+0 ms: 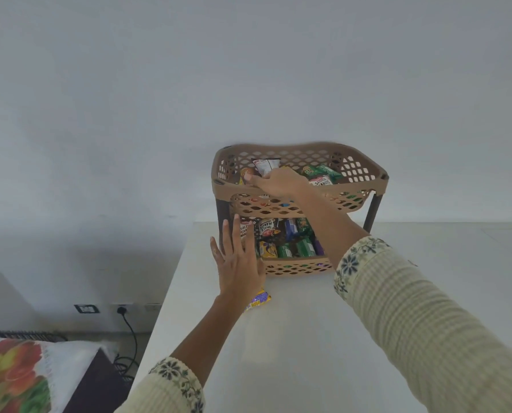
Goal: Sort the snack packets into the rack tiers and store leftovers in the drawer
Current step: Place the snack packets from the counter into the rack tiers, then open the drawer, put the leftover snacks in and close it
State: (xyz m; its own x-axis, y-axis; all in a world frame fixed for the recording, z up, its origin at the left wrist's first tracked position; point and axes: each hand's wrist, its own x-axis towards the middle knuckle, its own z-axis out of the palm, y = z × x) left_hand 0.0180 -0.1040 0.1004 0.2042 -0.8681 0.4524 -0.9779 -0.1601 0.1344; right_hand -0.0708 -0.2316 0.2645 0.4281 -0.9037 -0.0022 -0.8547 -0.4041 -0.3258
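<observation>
Head view: a brown two-tier rack (298, 186) stands at the frame's centre on the white tabletop (308, 338), both tiers filled with snack packets (284, 236). The right hand (278, 181) reaches into the top tier, fingers curled among packets; whether it grips one I cannot tell. The left hand (238, 263) lies flat and spread against the rack's lower left corner. A purple-yellow packet (259, 299) lies beneath its wrist.

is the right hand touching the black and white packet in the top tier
Touching. The head view shows the right hand reaching over the rack's top tier, its fingertips laid on the lower edge of the black and white packet, with no gap visible between them.
</observation>
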